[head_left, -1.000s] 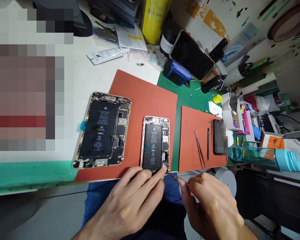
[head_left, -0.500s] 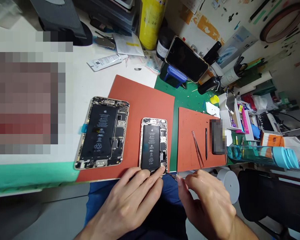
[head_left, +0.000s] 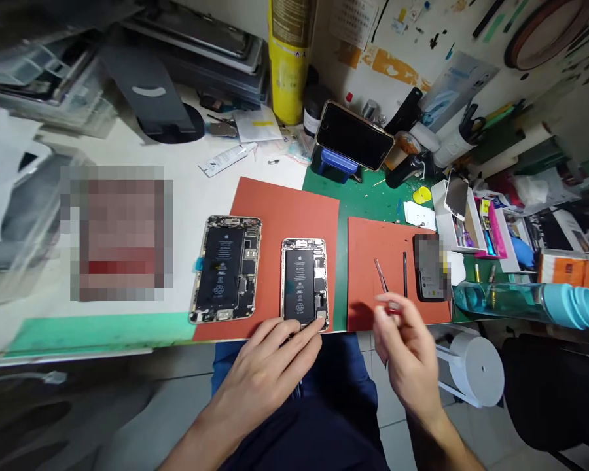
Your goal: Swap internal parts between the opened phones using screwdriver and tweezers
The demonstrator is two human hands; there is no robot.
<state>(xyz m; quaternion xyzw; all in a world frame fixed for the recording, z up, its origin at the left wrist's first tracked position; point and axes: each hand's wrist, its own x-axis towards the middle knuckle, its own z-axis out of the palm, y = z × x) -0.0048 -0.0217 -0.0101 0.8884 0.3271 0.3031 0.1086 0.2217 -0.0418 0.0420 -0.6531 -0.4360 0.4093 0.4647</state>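
Observation:
A smaller opened phone [head_left: 299, 281] lies on the red mat, its black battery and circuit board showing. My left hand [head_left: 269, 363] holds its lower end, with a fingertip pressed near the bottom right corner; the thumb is hidden. My right hand [head_left: 407, 356] is raised over the front edge of the right-hand red mat, apart from the phone. Its fingers are closed round a thin screwdriver [head_left: 394, 307] whose red end shows; most of the shaft is hidden. Just beyond that hand lie partly covered tweezers [head_left: 380, 273] and a black stick-like tool [head_left: 405, 284].
A larger opened phone [head_left: 226, 268] lies left on the red mat [head_left: 285, 203]. A phone [head_left: 429, 268] sits on the right mat, near a blue bottle [head_left: 510, 299]. Behind are a propped phone [head_left: 356, 137], a yellow can [head_left: 290, 72] and white boxes [head_left: 451, 222].
My right hand has moved up and right, taking the screwdriver away from the phone's lower corner. My left hand stays on the phone. The camera view has shifted.

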